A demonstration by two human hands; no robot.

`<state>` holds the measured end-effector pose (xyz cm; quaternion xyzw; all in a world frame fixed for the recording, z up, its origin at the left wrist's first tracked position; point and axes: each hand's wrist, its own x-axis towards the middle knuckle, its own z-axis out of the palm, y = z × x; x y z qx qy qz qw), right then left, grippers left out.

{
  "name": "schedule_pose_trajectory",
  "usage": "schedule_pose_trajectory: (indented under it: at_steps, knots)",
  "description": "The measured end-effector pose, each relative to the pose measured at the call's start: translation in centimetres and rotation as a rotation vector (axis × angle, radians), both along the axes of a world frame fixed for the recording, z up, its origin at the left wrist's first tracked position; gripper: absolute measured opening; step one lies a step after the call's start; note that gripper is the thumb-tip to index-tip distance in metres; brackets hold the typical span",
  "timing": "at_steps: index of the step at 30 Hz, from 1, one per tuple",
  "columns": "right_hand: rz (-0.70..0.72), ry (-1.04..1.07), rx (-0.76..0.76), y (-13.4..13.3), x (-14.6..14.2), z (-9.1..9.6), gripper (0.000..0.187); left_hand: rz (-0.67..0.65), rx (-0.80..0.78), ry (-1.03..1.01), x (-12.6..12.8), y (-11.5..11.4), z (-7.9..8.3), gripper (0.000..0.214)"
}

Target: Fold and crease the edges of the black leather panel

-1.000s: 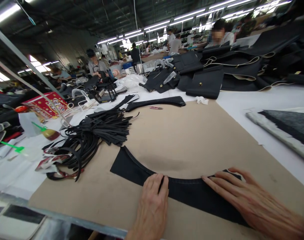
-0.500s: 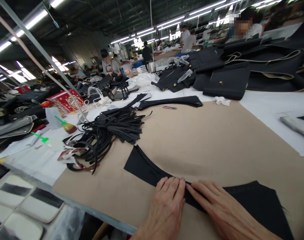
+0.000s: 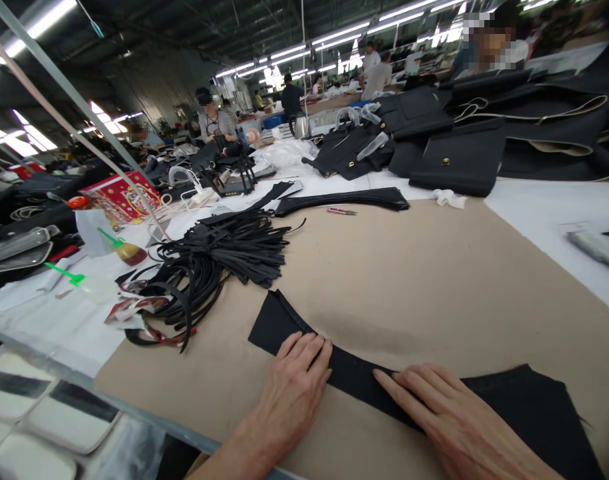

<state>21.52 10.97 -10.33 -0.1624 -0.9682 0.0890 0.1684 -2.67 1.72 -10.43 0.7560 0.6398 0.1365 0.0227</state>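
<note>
A long black leather-like panel (image 3: 351,373) with a curved upper edge lies across the brown table covering; a narrow strip runs along that edge. My left hand (image 3: 297,373) presses down on the panel's left part, fingers stretched over the edge strip. Farther right, my right hand (image 3: 439,400) rests flat on the panel with its index finger pointing left along the curved edge. A gap of bare panel shows between the hands. Neither hand grips anything; my palms cover parts of the panel.
A bundle of black strips (image 3: 234,247) lies at left, near bottles with green nozzles (image 3: 129,252). Beyond are stacked curved black pieces (image 3: 344,199), thread snips (image 3: 341,211) and black bags (image 3: 454,160). Cream pieces (image 3: 69,413) lie lower left. Other people work at the back.
My left hand has slid left along the panel's curved edge, away from my right hand. My right hand stays at about the same place; the view has shifted slightly.
</note>
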Motion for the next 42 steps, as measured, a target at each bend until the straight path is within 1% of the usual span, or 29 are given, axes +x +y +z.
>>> schedule_pose_trajectory:
  at_steps: [3,5,7,9,12,14,17,19,22,24,27,31,34,38,40,42]
  knots:
    - [-0.018,-0.001,0.007,-0.1,-1.6,0.4,0.059,0.002,-0.023,0.002,0.0,-0.3,0.0,0.036]
    - [-0.011,0.022,0.004,-0.2,-3.3,0.2,0.06,0.004,-0.04,-0.004,0.0,-0.5,0.1,0.037]
    - [0.005,0.045,0.007,-0.4,-5.0,-0.5,0.058,0.008,-0.049,-0.029,-0.1,-0.6,0.1,0.037]
    - [0.014,0.051,0.027,-0.7,-6.4,-1.7,0.054,0.01,-0.052,-0.071,-0.2,-0.6,0.2,0.037]
    - [0.02,0.027,0.058,-1.0,-7.2,-3.3,0.052,0.013,-0.063,-0.173,-0.7,-0.5,0.2,0.041]
    - [0.014,0.007,0.056,-1.0,-7.2,-3.8,0.053,0.038,-0.057,-0.27,-1.2,-0.4,0.1,0.042]
    - [0.01,0.01,0.049,-0.9,-7.2,-3.4,0.053,0.138,-0.004,-0.366,-2.2,0.0,0.0,0.034]
    - [0.006,0.025,0.043,-0.8,-7.3,-2.9,0.051,0.16,0.02,-0.328,-3.0,0.2,-0.1,0.033]
    - [-0.007,0.03,0.019,-0.7,-7.4,-2.5,0.049,0.093,0.014,-0.194,-4.0,0.5,-0.3,0.038]
    - [-0.012,0.041,-0.002,-0.7,-7.5,-2.4,0.05,0.064,-0.011,-0.14,-4.4,0.5,-0.4,0.041]
    - [-0.017,0.056,-0.048,-0.5,-8.1,-2.0,0.052,0.051,-0.057,-0.116,-4.6,0.4,-0.4,0.041]
    - [-0.024,-0.003,-0.15,-0.3,-10.3,-1.7,0.054,0.065,-0.072,-0.137,-4.5,0.2,-0.4,0.04]
    - [-0.03,-0.015,-0.087,-0.3,-12.0,-2.5,0.057,0.077,-0.072,-0.188,-4.6,0.1,-0.4,0.042]
    - [0.001,-0.029,0.016,-0.2,-12.6,-3.7,0.059,0.111,-0.014,-0.33,-5.3,0.2,-0.2,0.04]
    - [0.015,-0.028,0.038,0.0,-12.6,-3.6,0.059,0.171,0.053,-0.379,-6.0,0.6,-0.1,0.037]
    - [0.021,-0.013,0.046,0.3,-12.8,-3.1,0.055,0.26,0.106,-0.405,-7.1,1.1,0.0,0.033]
